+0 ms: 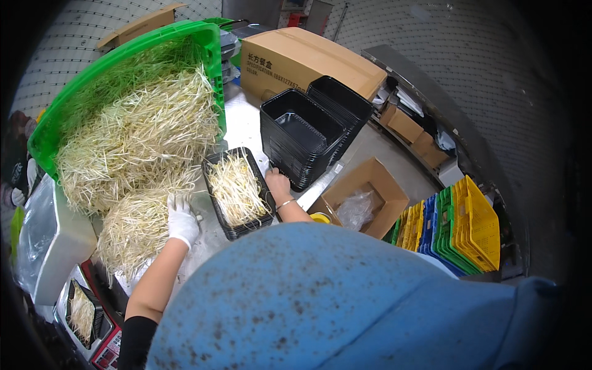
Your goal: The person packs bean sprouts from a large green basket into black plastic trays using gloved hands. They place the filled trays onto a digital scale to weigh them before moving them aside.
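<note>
My left hand [181,222], in a white glove, rests at the right side of a heap of bean sprouts [134,226]; whether its fingers grip any is unclear. The heap spills from a tipped green plastic crate [125,51]. A stack of black plastic trays [236,231] stands on the metal table [203,254], the top one filled with bean sprouts [236,189]. Close to that stack's right side is my right hand [277,185], with a bracelet at the wrist; its fingertips are partly hidden. Just beyond it rise nested empty black trays [300,134].
A large cardboard box [310,55] stands behind the trays. An open carton [370,199] with clear plastic lies at right, beside stacked coloured crates [471,226]. At lower left, a scale [92,342] carries a tray of sprouts. Another person's gloved hand [17,197] shows far left.
</note>
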The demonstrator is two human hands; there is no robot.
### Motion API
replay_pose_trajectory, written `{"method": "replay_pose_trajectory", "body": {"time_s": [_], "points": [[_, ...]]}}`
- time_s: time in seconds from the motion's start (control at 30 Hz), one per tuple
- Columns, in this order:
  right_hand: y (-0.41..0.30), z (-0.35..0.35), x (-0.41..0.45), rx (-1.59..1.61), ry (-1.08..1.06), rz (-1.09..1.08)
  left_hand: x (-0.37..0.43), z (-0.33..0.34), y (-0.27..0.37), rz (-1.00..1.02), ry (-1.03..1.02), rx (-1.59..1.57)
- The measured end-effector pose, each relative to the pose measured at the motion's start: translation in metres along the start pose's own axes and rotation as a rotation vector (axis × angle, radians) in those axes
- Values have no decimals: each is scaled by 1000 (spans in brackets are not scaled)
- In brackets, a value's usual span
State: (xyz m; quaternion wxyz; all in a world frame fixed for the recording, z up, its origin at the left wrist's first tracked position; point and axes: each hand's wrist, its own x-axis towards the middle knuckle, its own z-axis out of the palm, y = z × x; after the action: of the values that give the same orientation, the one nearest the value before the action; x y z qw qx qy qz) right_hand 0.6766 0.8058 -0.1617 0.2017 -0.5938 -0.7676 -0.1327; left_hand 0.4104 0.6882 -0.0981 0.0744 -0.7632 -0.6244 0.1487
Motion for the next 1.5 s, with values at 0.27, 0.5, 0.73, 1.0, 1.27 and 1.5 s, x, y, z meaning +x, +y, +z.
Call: {"method": "replay_pose_trajectory", "body": {"time_s": [0.27, 0.5, 0.73, 1.0, 1.27, 1.5], "points": [[6, -30, -36, 152, -110, 167, -123, 27, 16, 9, 111, -697], [-3, -185, -46, 774, 110, 374, -188, 77, 23, -121, 110, -739], [-85, -183, 24, 596, -148, 40, -193, 29, -15, -252, 560, -792], [-100, -171, 51, 251, -654, -45, -301, 50, -29, -502, 268, -1056], [-246, -198, 9, 585, -353, -639, -319, 52, -35, -674, 166, -1291], [-353, -70, 6, 447, -385, -730, -292, 63, -47, -753, 413, -743]]}}
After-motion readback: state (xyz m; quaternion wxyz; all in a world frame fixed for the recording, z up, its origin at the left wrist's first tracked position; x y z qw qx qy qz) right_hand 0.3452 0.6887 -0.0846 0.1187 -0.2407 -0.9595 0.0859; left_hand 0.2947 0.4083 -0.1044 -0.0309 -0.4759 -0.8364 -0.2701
